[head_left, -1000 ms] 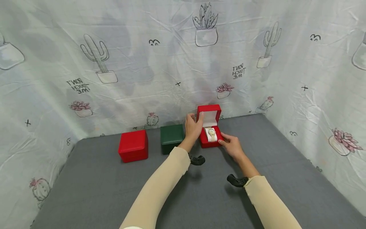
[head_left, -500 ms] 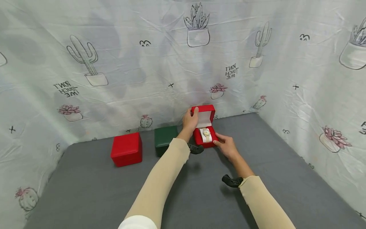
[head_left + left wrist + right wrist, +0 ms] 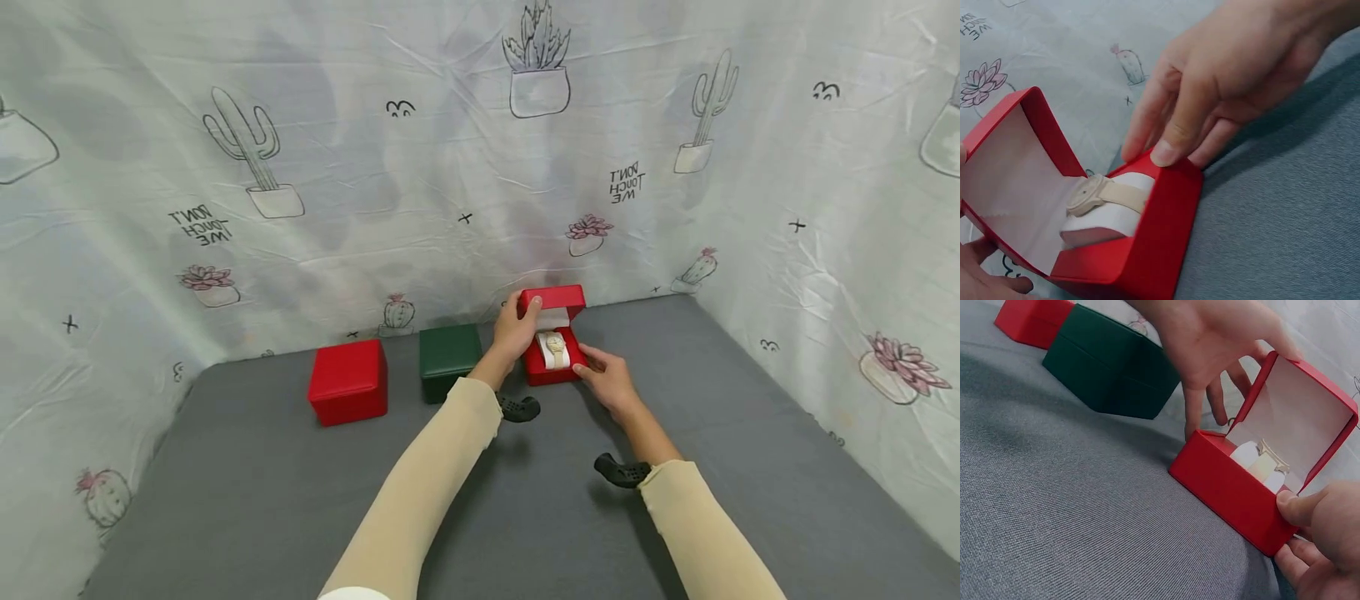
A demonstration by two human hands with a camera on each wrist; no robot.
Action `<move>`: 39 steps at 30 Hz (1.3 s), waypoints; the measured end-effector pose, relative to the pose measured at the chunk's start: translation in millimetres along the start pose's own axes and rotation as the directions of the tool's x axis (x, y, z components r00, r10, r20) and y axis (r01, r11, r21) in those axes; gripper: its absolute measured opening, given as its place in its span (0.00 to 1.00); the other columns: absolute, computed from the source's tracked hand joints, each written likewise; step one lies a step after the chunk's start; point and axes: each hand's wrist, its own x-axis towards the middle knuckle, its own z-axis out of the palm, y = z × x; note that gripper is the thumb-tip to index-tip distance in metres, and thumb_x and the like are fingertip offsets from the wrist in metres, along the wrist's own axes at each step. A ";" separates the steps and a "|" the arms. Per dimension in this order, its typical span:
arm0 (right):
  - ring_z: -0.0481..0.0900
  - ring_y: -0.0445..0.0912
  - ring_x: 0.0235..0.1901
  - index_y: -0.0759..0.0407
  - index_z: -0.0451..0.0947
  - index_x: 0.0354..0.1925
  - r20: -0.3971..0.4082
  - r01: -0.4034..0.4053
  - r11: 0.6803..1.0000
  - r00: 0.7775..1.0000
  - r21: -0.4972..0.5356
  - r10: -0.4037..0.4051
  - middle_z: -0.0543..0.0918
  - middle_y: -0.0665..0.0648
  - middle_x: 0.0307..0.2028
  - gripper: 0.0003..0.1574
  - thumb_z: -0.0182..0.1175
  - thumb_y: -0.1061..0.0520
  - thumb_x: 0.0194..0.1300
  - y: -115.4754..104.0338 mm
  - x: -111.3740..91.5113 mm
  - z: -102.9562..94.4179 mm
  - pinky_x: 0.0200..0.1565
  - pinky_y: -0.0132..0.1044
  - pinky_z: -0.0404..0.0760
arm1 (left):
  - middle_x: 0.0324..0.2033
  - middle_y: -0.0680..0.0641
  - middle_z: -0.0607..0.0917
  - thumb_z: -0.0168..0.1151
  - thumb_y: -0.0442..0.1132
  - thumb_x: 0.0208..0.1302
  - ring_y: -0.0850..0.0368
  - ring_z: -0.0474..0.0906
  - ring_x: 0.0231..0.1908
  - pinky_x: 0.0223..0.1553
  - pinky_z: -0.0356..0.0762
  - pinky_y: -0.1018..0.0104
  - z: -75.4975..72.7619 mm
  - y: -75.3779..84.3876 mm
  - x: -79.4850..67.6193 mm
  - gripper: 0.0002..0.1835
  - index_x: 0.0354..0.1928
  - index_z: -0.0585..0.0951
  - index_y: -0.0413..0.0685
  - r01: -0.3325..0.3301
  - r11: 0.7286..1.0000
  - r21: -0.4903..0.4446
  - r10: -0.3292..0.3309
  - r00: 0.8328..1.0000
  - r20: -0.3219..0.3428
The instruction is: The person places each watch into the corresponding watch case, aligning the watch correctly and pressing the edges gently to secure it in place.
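A red watch box (image 3: pixel 543 377) stands part-way open at the back of the table, its hinged lid (image 3: pixel 557 296) leaning forward over the base. Inside, a pale gold wristwatch (image 3: pixel 1088 195) is wrapped round a white cushion (image 3: pixel 1247 454). My left hand (image 3: pixel 513 335) grips the lid's left side, thumb at the front edge and fingers behind. On the right, my right hand (image 3: pixel 611 385) holds the base at its front right corner, with the thumb on the top rim and the fingers low against the side.
Left of the watch box stands a closed dark green box (image 3: pixel 450 360), close by my left forearm. Farther left is a closed red box (image 3: pixel 348 383). A cactus-print cloth (image 3: pixel 337 208) hangs behind the grey table (image 3: pixel 262 500).
The lid has tipped forward and down under my left hand, so less of its white lining shows. My right hand keeps its hold on the base. The head view swings left, then back.
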 end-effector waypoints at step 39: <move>0.61 0.61 0.70 0.58 0.45 0.76 0.050 -0.123 0.983 0.992 0.135 0.117 0.54 0.68 0.73 0.42 0.44 0.40 0.75 -10.2 -6.2 3.0 0.69 0.51 0.63 | 0.77 0.55 0.47 0.51 0.44 0.71 0.47 0.54 0.72 0.66 0.66 0.45 7.1 -32.6 -43.6 0.26 0.69 0.62 0.56 -0.141 0.973 0.184 0.109 0.979 0.174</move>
